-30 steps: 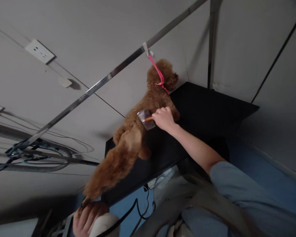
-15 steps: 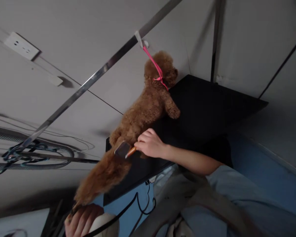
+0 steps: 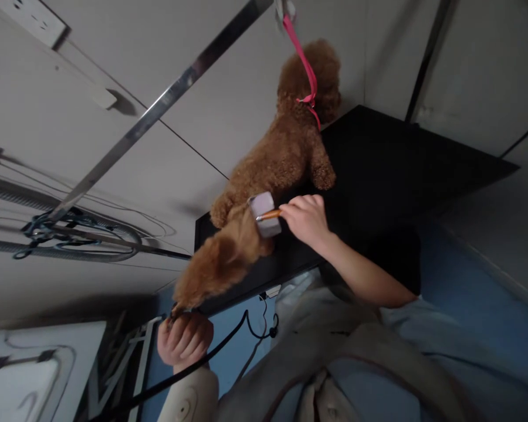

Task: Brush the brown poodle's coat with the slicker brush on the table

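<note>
A curly brown dog (image 3: 286, 155), like a poodle, stands on a black grooming table (image 3: 378, 170) with its head away from me. A pink loop (image 3: 305, 58) goes round its neck. My right hand (image 3: 307, 220) is closed on the orange handle of a slicker brush (image 3: 264, 206). The brush head rests against the fur of the stretched hind leg (image 3: 222, 258), its pins hidden. At the lower left my left hand (image 3: 187, 337) is closed round the end of that leg, at the paw, which the fingers mostly hide.
A metal bar (image 3: 158, 108) crosses above the table; the pink loop hangs from it. Grey hoses and cords (image 3: 83, 234) lie along the wall at left. A black cable (image 3: 211, 354) passes over my left forearm. A white panel (image 3: 39, 363) stands at lower left.
The brush has moved up and right along the leg, and its head has turned so its back shows. My left hand has shifted up and right with the leg. The whole view has also shifted.
</note>
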Available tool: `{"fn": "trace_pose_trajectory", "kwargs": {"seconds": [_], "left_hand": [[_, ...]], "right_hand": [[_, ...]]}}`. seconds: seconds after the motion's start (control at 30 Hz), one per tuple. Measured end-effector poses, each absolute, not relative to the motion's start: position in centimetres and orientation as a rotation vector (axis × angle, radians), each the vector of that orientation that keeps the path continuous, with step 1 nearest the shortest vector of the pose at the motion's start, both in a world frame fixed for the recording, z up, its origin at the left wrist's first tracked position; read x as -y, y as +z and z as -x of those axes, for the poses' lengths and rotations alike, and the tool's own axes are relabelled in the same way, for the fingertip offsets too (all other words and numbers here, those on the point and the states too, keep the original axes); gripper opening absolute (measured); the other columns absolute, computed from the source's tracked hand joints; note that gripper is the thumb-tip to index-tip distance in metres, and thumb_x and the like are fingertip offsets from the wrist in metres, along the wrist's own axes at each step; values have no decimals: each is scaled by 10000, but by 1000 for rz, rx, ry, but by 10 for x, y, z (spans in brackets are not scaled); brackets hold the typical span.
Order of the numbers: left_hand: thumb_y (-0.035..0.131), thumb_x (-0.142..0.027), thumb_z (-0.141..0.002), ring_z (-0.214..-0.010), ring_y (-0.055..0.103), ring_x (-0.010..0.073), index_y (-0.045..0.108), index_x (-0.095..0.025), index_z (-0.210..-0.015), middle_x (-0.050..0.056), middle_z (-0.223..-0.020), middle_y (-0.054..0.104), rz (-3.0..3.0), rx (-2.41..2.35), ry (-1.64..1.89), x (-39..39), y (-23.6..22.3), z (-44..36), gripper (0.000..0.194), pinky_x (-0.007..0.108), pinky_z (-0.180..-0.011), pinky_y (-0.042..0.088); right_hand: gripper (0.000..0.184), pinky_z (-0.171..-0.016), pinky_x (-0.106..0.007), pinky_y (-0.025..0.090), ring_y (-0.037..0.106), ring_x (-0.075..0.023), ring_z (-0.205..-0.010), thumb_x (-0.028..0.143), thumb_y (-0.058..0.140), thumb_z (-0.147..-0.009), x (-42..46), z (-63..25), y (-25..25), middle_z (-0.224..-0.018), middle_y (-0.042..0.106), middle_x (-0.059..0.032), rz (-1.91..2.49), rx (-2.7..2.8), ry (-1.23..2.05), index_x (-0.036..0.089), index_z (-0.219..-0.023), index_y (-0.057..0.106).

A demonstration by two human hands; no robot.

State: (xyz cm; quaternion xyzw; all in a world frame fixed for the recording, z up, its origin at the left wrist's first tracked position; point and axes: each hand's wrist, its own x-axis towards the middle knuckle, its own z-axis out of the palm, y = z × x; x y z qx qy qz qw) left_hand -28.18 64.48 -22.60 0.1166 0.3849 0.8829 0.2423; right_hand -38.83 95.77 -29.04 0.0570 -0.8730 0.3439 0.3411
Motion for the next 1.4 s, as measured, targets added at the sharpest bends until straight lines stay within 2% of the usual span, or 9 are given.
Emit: {"fn": "trace_pose_trajectory", "kwargs": {"seconds": [0.23,0.4,0.57,0.7,0.77,0.9,1.07,1.17,1.4], "left_hand": [[328,-318,-896,-207,60,10,276,-183,-480,-93,-327,190,-453,-708,2329,-679,-224,298,440,165,-256,75],[303,-294,-909,-208,87,15,280,-182,-454,-81,-312,202,-527,-723,2231,-687,-228,296,469,152,-260,139],[320,-293,-911,-212,108,12,283,-175,-465,-78,-309,208,-539,-728,2193,-692,-236,291,463,139,-266,155],[333,-333,-913,-211,95,20,269,-179,-471,-81,-293,186,-499,-778,2175,-690,-248,291,472,146,-264,163],[349,-373,-912,-214,107,30,263,-180,-459,-74,-280,172,-483,-843,2119,-689,-255,292,499,150,-262,162],[397,-446,-894,-224,121,40,269,-173,-427,-64,-269,133,-426,-1061,2019,-686,-269,296,555,161,-270,159],[487,-579,-827,-321,305,64,505,-146,-487,-21,-351,346,-322,-1576,1839,-677,-289,303,551,198,-350,225],[468,-609,-832,-427,413,92,649,-115,-658,27,-480,517,-348,-1853,1611,-674,-305,312,555,223,-432,289],[347,-630,-873,-530,392,103,650,-105,-782,27,-606,544,-519,-2116,1217,-693,-356,335,613,240,-529,312]], "right_hand": [[195,-792,-338,257,472,-166,-836,365,552,-906,-942,363,-291,-820,627,-18,-508,2162,915,282,-875,726],[233,-754,-355,254,468,-197,-820,282,514,-918,-971,367,-313,-839,631,-76,240,2192,833,200,-907,732],[186,-787,-333,274,490,-160,-829,359,566,-895,-942,347,-303,-824,648,-13,-548,2131,853,278,-863,731],[181,-765,-349,264,477,-183,-833,296,569,-895,-952,353,-307,-821,645,-47,-145,2208,814,225,-875,733],[196,-767,-352,265,470,-185,-821,283,550,-902,-958,353,-305,-811,638,-53,-90,2190,799,223,-869,734],[187,-795,-338,273,477,-164,-821,356,567,-893,-949,348,-295,-805,646,-12,-693,2162,777,277,-852,731],[238,-769,-356,253,454,-185,-807,314,526,-916,-956,354,-289,-791,641,-51,-262,2283,730,223,-845,734],[227,-793,-351,252,460,-178,-823,353,540,-908,-963,354,-284,-806,646,-32,-657,2330,676,259,-844,735],[226,-788,-348,255,465,-185,-842,332,545,-910,-989,376,-299,-852,654,-57,-337,2486,567,227,-893,744]]}}
